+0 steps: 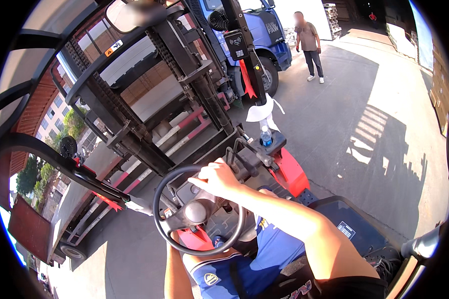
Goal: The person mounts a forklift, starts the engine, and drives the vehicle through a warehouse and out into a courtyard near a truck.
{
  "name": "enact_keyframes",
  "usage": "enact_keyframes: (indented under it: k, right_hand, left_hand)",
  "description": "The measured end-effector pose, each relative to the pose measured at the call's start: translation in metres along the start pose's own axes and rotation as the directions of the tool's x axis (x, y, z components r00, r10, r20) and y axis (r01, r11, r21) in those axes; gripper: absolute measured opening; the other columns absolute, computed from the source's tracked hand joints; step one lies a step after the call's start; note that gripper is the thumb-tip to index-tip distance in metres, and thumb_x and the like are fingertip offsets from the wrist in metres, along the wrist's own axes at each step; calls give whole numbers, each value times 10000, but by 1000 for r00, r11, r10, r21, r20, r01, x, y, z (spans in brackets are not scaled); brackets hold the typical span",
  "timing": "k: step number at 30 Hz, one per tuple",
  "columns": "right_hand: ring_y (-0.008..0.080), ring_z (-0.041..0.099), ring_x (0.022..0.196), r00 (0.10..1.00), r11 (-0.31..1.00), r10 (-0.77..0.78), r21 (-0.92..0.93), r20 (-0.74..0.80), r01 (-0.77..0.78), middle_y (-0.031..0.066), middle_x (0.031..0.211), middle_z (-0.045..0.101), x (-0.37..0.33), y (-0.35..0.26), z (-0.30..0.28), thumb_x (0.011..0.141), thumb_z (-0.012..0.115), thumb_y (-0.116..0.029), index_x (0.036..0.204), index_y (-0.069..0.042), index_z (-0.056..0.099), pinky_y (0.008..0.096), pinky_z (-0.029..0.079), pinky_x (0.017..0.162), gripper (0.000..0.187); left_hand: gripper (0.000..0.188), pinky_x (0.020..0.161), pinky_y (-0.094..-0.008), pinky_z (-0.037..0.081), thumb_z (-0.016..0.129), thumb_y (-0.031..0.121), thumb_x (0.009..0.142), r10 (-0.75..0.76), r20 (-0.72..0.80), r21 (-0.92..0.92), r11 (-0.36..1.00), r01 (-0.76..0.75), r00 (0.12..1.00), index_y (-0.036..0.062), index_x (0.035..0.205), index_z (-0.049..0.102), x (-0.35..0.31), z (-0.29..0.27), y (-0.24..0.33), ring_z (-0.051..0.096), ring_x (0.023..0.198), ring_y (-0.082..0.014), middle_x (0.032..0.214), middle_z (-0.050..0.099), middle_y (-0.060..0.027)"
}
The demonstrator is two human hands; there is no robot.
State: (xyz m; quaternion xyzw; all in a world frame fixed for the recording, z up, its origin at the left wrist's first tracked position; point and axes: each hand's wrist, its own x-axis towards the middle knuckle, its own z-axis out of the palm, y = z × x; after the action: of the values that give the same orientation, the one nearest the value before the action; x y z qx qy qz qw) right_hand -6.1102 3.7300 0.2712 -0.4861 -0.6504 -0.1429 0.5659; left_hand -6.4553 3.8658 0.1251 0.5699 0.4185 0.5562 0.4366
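In front of me is a black steering wheel [158, 212] with a round hub. My right hand [217, 178] lies over its upper right rim, fingers curled and thumb pointing left; it covers that stretch of rim. Dark control levers [240, 149] stand just beyond this hand. My left hand [173, 236] is at the lower left of the wheel, mostly hidden behind the rim, so its fingers do not show. A water bottle [266, 136] with a blue label stands in a holder on the right, with white cloth or paper [263, 110] by it.
A forklift mast [204, 94] with chains rises ahead. Beyond it are a flatbed trailer [80, 199] and a blue truck cab [264, 35]. A person [308, 42] stands on the concrete at the far right. Stacked boxes [441, 89] line the right edge.
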Motion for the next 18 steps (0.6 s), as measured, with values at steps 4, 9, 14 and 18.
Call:
enact_keyframes:
  k: [4, 9, 14, 18]
  right_hand:
    - [320, 668, 926, 990, 982, -51, 176, -133, 74, 47, 810, 688, 78, -73, 143, 1032, 795, -494, 785, -119, 768, 485, 443, 915, 450]
    - [274, 656, 858, 830, 836, -298, 549, 471, -11, 60, 763, 662, -129, -139, 121, 1022, 869, -412, 635, -115, 610, 452, 488, 934, 553]
    - [295, 665, 654, 936, 965, -239, 172, 258, 199, 32, 612, 649, -61, -17, -25, 1030, 814, -273, 571, -140, 616, 431, 466, 741, 517]
    - [363, 688, 787, 983, 999, -28, 34, -181, 35, 85, 712, 698, 74, 3, 74, 1096, 741, -420, 661, -102, 702, 501, 469, 832, 541]
  left_hand:
    - [409, 710, -280, 566, 669, 291, 1201, 64, 102, 7, 998, -65, 993, 131, 1547, 521, 33, 35, 18, 694, 996, -139, 1357, 650, -67]
    - [393, 685, -273, 565, 676, 271, 1200, 71, 88, 70, 995, -77, 994, 132, 1532, 519, 41, -1, -33, 683, 988, -133, 1350, 636, -61]
    - [286, 630, -325, 612, 664, 186, 1204, 110, 76, -52, 993, -106, 991, 118, 1427, 498, 71, -46, -59, 730, 996, -175, 1271, 588, -57]
    - [304, 675, -326, 632, 695, 192, 1189, 127, 77, -113, 986, -118, 989, 155, 1443, 532, 67, -1, -56, 765, 1036, -194, 1351, 637, -82]
